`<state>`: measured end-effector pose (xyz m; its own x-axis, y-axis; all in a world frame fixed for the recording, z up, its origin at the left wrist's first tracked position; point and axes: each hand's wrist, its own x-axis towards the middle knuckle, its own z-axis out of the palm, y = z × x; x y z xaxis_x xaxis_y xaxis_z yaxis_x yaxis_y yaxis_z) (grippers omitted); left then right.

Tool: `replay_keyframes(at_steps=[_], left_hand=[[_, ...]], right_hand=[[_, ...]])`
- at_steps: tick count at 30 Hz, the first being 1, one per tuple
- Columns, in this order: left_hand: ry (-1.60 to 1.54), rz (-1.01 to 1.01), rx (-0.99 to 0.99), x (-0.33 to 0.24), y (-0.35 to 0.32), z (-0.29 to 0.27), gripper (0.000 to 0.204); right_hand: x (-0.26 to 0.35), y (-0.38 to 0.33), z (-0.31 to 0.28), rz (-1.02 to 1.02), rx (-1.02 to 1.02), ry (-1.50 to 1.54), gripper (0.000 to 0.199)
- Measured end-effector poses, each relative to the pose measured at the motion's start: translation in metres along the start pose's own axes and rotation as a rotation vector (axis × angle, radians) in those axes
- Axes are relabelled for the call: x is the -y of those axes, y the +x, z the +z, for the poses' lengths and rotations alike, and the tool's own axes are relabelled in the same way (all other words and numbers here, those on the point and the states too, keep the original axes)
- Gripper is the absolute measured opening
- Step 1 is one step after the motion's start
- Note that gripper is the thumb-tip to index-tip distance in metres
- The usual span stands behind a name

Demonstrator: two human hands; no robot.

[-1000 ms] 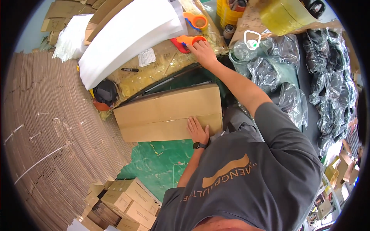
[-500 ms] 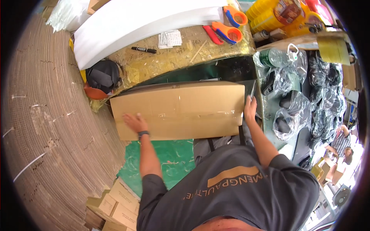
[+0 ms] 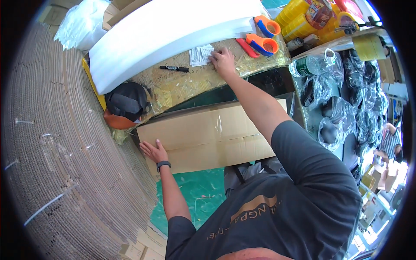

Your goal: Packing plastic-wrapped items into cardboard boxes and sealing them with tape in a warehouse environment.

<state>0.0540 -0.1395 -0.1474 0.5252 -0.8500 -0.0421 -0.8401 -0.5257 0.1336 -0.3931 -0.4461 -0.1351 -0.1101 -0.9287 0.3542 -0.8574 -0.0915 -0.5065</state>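
Note:
A long brown cardboard carton point(image 3: 199, 145) lies in front of me, with a shiny strip of clear tape on its top. My left hand point(image 3: 154, 152) rests flat on the carton's left end, fingers spread. Stretched across the carton, my right hand point(image 3: 223, 63) is on the workbench point(image 3: 173, 93), its bent fingertips touching the right edge of some small printed paper slips point(image 3: 200, 55). The slips still lie on the bench. To their left is a black marker point(image 3: 174, 68). Two orange and blue tape dispensers point(image 3: 262, 44) and a red-handled tool point(image 3: 247, 47) lie to the right.
A white foam sheet roll point(image 3: 143, 41) covers the bench's back. At its left end sits a black and orange round object point(image 3: 126, 104). Stacked flat cardboard point(image 3: 78, 143) fills the left side. On the right are a plastic bottle point(image 3: 313, 67) and several bagged black items point(image 3: 331, 125).
My right hand has left the carton's right end and reached forward to the paper slips. My left hand stays on the carton's left end. The whole view has shifted slightly.

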Motion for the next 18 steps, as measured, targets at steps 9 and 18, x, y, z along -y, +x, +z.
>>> replay_keyframes(at_steps=[9,18], left_hand=[[-1.329,0.084,0.410,-0.226,-0.098,-0.097,0.076],[-1.223,0.208,0.640,-0.371,-0.237,-0.159,0.032]], right_hand=[[0.040,-0.062,-0.104,0.120,-0.002,0.512,0.023],[0.011,-0.218,-0.376,0.342,0.365,0.597,0.026]])
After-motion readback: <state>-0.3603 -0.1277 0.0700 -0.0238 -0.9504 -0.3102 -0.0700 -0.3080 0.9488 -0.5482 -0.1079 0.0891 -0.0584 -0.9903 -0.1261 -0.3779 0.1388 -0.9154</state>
